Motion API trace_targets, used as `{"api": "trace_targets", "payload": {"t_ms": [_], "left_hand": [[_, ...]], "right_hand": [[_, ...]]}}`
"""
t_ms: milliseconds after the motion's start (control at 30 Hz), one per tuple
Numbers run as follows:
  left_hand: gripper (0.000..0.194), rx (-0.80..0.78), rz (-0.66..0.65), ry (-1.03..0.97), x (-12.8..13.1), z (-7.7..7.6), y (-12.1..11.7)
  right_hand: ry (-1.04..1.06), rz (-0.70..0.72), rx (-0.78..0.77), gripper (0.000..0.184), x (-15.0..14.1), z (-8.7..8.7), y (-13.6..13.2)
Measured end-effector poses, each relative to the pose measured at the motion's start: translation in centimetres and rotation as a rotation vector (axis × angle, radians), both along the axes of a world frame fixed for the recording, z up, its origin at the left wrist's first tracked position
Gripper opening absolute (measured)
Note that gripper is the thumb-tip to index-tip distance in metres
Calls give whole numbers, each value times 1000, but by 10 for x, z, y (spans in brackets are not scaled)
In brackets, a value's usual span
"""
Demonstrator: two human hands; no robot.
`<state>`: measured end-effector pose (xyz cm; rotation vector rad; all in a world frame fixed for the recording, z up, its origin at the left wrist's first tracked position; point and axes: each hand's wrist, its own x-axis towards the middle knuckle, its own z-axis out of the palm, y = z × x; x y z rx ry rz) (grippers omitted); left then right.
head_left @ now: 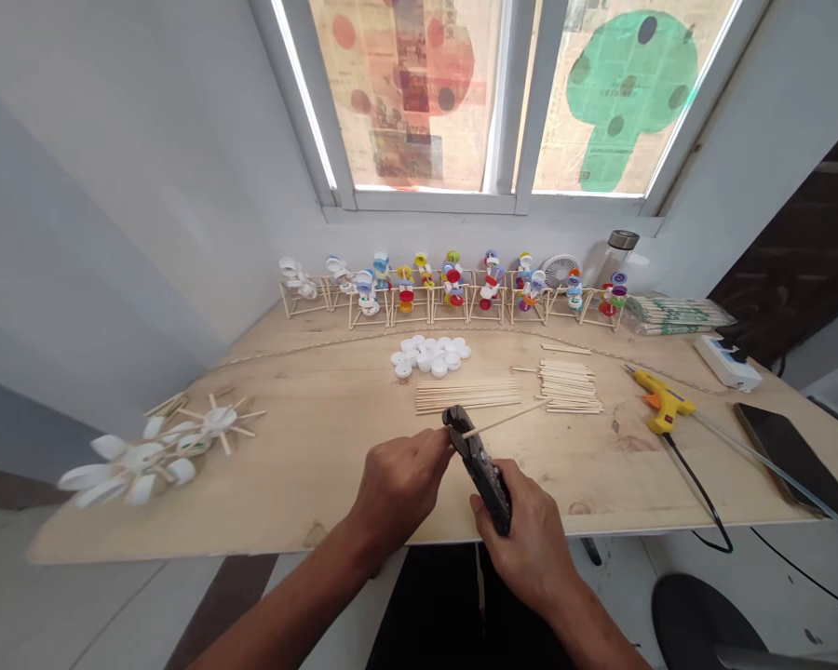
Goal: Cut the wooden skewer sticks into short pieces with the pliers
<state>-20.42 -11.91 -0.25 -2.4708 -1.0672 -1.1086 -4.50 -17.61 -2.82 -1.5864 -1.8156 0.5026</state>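
Near the table's front edge, my right hand (pixel 531 535) is closed around the handles of dark cutting pliers (pixel 485 479). A thin wooden stick (pixel 506 419) passes by the pliers' jaws and points toward the right. My left hand (pixel 401 479) pinches the stick's near end close beside the jaws; its fingertips are partly hidden. Just beyond lie a row of long wooden sticks (pixel 467 396) and a stack of shorter sticks (pixel 569 386). White bottle caps (pixel 429 355) are gathered behind the long sticks.
Small stick frames with colourful caps (pixel 453 288) line the back below the window. Wheel-like cap pieces (pixel 143 458) lie at left. On the right are a yellow glue gun (pixel 660 400), its cord, a power strip (pixel 727 363), a phone (pixel 796 451) and bagged sticks (pixel 677 314).
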Motion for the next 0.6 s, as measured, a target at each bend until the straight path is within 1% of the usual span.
{"api": "trace_targets", "payload": {"t_ms": [67, 167, 267, 433, 533, 600], "left_hand": [[19, -74, -55, -14, -2, 4, -2], [21, -114, -83, 9, -3, 8, -3], [20, -89, -41, 35, -4, 8, -3], [13, -44, 26, -26, -4, 2, -4], [12, 10, 16, -19, -4, -2, -3], [16, 59, -6, -6, -5, -4, -2]], "right_hand": [[2, -1, 10, 15, 0, -1, -2], [16, 1, -2, 16, -1, -2, -3], [24, 3, -25, 17, -2, -2, -3], [49, 18, -33, 15, -2, 0, 0], [93, 22, -55, 13, -2, 2, 2], [114, 25, -75, 12, -2, 4, 2]]}}
